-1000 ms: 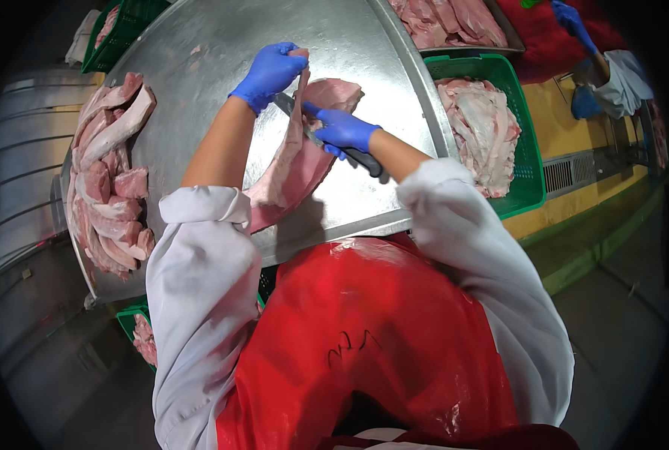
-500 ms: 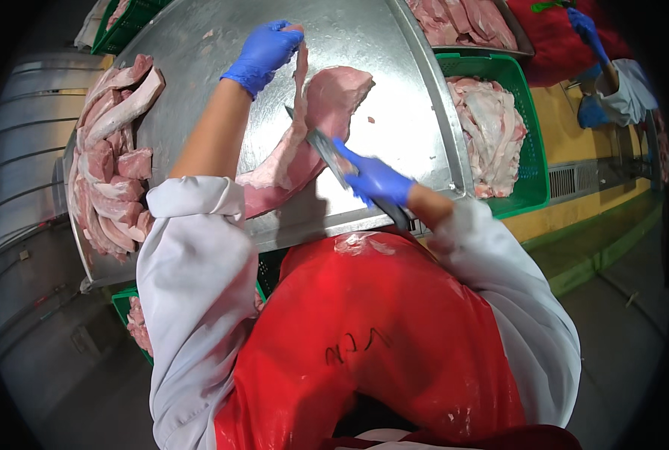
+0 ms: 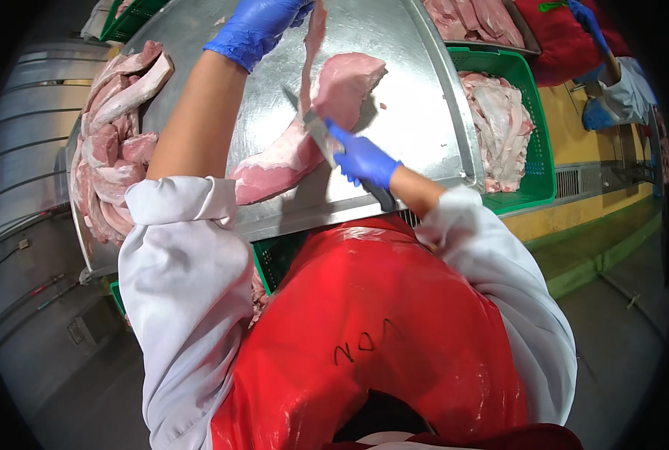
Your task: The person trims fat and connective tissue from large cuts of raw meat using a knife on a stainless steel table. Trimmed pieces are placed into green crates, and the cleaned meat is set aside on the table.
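On the metal table point(image 3: 402, 142) lies a long piece of pink meat point(image 3: 343, 90) with a whitish layer along part of it. My left hand point(image 3: 255, 31), in a blue glove, is closed on the upper end of a thin strip of trimmings point(image 3: 313, 56) and pulls it taut above the meat. Some of the fingers are cut off by the top edge. My right hand point(image 3: 366, 160), also gloved in blue, grips the dark handle of a knife point(image 3: 321, 136). The blade lies across the meat where the strip joins it, its tip pointing up and left.
Several meat pieces point(image 3: 113, 150) are heaped at the table's left edge. A green crate point(image 3: 540, 135) of pale trimmings stands at the right, below a tray of meat point(image 3: 473, 22). Another person's gloved hand point(image 3: 588, 22) shows at the top right.
My left hand has moved up and away, stretching the strip longer. The knife and right hand have shifted slightly up and left along the meat.
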`<state>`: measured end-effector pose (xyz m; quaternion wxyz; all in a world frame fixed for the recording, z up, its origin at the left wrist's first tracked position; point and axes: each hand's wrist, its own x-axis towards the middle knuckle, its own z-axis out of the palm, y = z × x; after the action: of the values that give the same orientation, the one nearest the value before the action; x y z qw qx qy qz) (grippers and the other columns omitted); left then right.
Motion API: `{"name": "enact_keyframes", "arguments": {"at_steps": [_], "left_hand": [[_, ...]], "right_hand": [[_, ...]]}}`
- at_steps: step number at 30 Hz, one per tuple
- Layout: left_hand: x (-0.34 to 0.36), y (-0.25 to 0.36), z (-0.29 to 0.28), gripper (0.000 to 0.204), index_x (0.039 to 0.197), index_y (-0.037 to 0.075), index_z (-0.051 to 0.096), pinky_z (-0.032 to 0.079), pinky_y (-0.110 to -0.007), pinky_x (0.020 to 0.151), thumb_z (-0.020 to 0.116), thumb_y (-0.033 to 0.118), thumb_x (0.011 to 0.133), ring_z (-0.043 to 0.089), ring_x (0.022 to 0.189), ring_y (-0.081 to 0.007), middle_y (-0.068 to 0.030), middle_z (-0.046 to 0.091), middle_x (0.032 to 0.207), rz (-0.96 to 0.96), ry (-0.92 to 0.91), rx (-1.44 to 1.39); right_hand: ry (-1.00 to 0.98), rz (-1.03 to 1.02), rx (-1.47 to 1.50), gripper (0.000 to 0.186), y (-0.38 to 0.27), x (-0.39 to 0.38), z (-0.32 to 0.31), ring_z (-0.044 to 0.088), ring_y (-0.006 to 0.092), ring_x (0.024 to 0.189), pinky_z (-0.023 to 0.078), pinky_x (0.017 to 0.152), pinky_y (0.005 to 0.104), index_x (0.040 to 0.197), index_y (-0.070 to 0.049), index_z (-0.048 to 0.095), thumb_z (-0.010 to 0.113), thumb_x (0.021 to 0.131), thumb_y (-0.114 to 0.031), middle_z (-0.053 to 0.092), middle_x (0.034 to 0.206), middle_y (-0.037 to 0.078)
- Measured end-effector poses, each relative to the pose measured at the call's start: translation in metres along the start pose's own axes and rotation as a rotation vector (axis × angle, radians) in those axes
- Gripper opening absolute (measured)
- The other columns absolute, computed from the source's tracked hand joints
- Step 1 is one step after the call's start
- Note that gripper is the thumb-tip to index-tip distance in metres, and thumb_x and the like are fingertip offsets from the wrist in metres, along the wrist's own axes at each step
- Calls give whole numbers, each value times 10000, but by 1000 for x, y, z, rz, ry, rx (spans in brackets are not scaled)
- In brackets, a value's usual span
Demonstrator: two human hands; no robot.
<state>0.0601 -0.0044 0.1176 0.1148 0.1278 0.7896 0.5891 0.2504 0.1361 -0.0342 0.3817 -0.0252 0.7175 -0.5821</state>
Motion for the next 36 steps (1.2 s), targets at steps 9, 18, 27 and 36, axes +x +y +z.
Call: {"name": "enact_keyframes", "arguments": {"at_steps": [9, 18, 27, 36], "left_hand": [[-93, 12, -91, 69, 951, 67, 614, 419, -219, 549, 604, 115, 904, 527, 603, -83, -4, 610, 758, 110, 85, -379], [-409, 10, -269, 452, 1342, -20, 482, 533, -316, 887, 606, 92, 923, 659, 943, -196, -105, 629, 1081, 253, 312, -411], [-471, -36, -323, 262, 1117, 44, 637, 372, -191, 638, 652, 188, 898, 470, 726, -30, 47, 575, 894, -271, 342, 219], [-346, 29, -288, 211, 1078, 43, 641, 413, -200, 727, 613, 93, 875, 497, 827, -26, 64, 569, 908, 49, 156, 349]], "right_hand": [[-47, -20, -253, 697, 16, 14, 39, 568, 150, 471, 521, 462, 310, 1596, -276, 132, 452, 986, -167, 611, 693, 87], [295, -112, 81, 746, 53, -23, 62, 572, 99, 508, 502, 478, 271, 1579, -319, 216, 549, 960, -70, 620, 689, 52], [313, -206, 119, 741, 72, -34, 103, 528, 84, 582, 446, 452, 222, 1596, -229, 179, 516, 965, -36, 644, 1029, 72], [388, -150, -71, 731, 89, -101, 99, 579, 105, 635, 502, 525, 266, 1587, -222, 201, 523, 957, -37, 647, 1303, 76]]}}
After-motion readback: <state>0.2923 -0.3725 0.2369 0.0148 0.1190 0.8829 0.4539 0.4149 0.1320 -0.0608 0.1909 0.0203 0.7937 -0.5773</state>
